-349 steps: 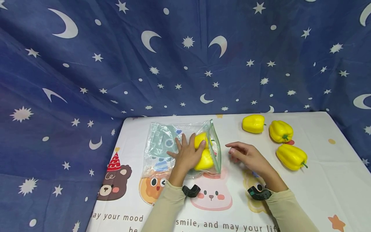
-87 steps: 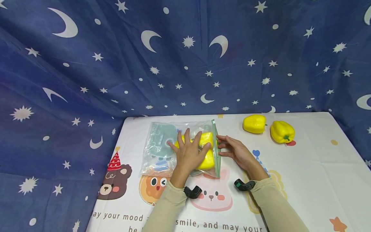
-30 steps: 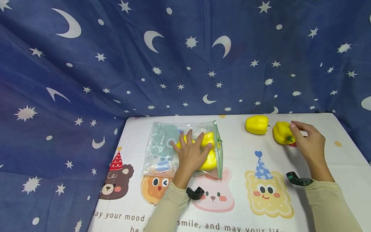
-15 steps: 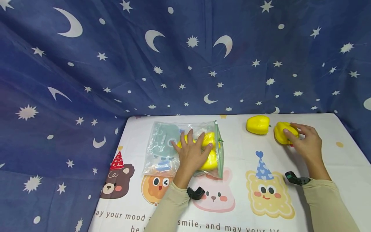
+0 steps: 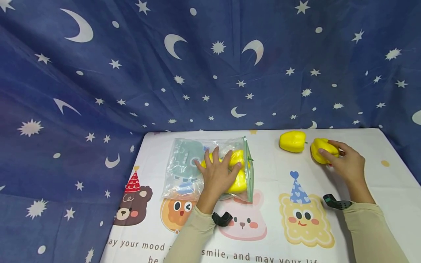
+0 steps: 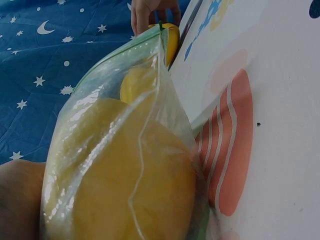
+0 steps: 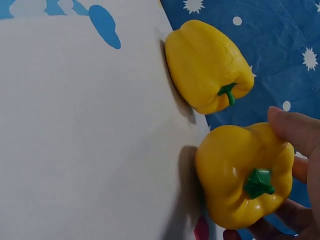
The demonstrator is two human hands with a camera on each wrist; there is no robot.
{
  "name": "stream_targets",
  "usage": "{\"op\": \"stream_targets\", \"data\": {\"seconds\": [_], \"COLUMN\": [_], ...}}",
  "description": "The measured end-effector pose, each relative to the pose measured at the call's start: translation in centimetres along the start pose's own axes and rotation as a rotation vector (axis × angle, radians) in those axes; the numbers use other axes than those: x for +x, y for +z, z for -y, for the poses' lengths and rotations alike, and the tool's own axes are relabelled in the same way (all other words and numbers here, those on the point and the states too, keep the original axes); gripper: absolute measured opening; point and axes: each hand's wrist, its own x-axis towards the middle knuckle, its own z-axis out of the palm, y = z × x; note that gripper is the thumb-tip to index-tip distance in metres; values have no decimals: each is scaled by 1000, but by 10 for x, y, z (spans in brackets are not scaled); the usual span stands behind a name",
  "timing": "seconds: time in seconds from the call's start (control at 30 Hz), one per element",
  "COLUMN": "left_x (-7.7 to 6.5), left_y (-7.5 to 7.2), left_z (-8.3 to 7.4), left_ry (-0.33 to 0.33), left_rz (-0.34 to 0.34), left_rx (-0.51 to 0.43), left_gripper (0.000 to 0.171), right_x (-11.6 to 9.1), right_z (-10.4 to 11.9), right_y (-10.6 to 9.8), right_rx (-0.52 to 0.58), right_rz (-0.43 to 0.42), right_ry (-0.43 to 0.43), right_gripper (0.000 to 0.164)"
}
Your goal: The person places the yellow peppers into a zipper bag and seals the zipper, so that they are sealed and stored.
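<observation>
My left hand [image 5: 217, 177] lies with fingers spread on a clear zip bag [image 5: 184, 157] in the head view. Yellow bell peppers [image 5: 238, 180] show through its plastic near the green-edged mouth, and a green stem pokes out there. In the left wrist view, the bag [image 6: 95, 85] bulges around a large pepper [image 6: 130, 175]. At the right, my right hand [image 5: 349, 160] grips another yellow bell pepper [image 5: 320, 149], thumb on one side and fingers round the other. The right wrist view has this pepper [image 7: 245, 175] with its green stem toward the camera.
One more yellow bell pepper [image 5: 292, 141] lies just left of the gripped one, near the table's back edge. The white tablecloth [image 5: 269, 219] carries printed cartoon figures. A blue star-patterned curtain [image 5: 210, 73] hangs behind and at the left.
The pepper that lay nearest on the right is gone from there, and the bag holds more. My right hand has moved from the bag's mouth to a pepper and gripped it. The left hand stays.
</observation>
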Motion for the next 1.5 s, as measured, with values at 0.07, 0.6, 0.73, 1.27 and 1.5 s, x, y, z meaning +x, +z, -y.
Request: {"op": "stream_targets", "data": {"seconds": [0.07, 0.6, 0.73, 1.27, 1.5], "left_x": [0, 0, 0, -1, 0], "left_y": [0, 0, 0, 1, 0], "left_z": [0, -1, 0, 1, 0], "left_ry": [0, -7, -9, -6, -11], "left_rz": [3, 21, 19, 17, 28], "left_rx": [1, 15, 16, 2, 5], "left_gripper": [59, 60, 60, 61, 61], "right_x": [-1, -21, -25, -48, -58], "right_z": [0, 10, 14, 40, 48], "right_y": [-1, -8, -7, 12, 29], "right_rx": [-2, 19, 27, 151, 298], "right_rz": [-3, -29, -10, 171, 335], "right_ry": [3, -99, -135, -218, -290], "right_gripper": [82, 71, 69, 66, 52]}}
